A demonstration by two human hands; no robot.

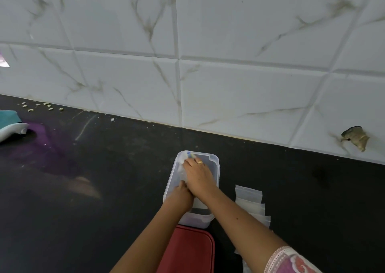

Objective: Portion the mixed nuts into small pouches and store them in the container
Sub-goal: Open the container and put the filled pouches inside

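Down on the black worktop point(104, 189), from the head view, both hands are inside the clear container point(217, 165). The right hand point(199, 177) lies with its fingers straight on a pouch point(181, 162), its grip apart, pressing rather than clasping. I cannot tell the grip of the left hand point(182, 195), as its fingers are tucked under the right. I'd worry that hard pressing bursts the seal and spills nuts, that the light container skids against the red lid point(187, 249), or that the forearm sweeps away the empty pouches point(249, 197) just beside it.
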